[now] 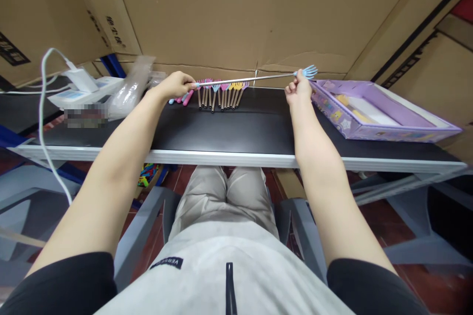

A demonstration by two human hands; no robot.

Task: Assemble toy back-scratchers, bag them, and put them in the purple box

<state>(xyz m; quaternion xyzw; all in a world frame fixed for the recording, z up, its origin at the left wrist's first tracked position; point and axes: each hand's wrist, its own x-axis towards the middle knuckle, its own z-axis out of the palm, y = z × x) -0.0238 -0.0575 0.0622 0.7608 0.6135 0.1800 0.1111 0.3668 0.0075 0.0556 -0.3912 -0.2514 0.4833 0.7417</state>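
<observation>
A telescopic back scratcher [244, 79], pulled out long, stretches between my two hands above the table. My left hand [173, 85] is closed around its handle end. Just below the light blue claw, my right hand [300, 87] pinches the metal rod. Under the rod lie several collapsed back scratcher heads [223, 94] in a row, with pink, blue, yellow and purple claws and short metal shafts. Pink and blue handles [185, 98] lie beside my left hand, partly covered by it.
A purple printed box tray [399, 135] with a few yellow items stands at the right. On the left are clear plastic bags [129, 91], a white device [83, 80] and a looping white cable [42, 108]. Cardboard [236, 15] walls the back. Below sits a box of colourful pieces [148, 173].
</observation>
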